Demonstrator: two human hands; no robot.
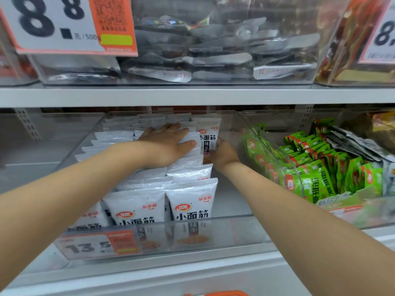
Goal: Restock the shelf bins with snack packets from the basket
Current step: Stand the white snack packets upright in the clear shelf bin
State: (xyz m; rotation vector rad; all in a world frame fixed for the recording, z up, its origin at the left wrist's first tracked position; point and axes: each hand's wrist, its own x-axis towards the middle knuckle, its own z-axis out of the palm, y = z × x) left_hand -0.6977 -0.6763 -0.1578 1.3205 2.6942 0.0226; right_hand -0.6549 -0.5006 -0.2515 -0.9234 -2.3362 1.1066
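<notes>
We are well into filling the middle clear bin (235, 231): rows of white spicy-gluten packets (190, 201) overlap from its front wall toward the back, across the left and centre. Our left hand (168, 142) lies flat on the rear rows, fingers spread and straight, pressing them down. Our right hand (223, 155) grips one upright packet (208, 135) at the back right of the bin, thumb on its edge; the other fingers are hidden behind it, and the packet looks about to be seated at the end of its row. A strip of bare bin floor runs along the right wall, so we judge there is room for more. The neighbouring bin of green packets (316, 180) looks well stocked. Only an orange rim, probably the basket (215, 293), shows at the bottom edge, so we cannot tell how much stock is left.
</notes>
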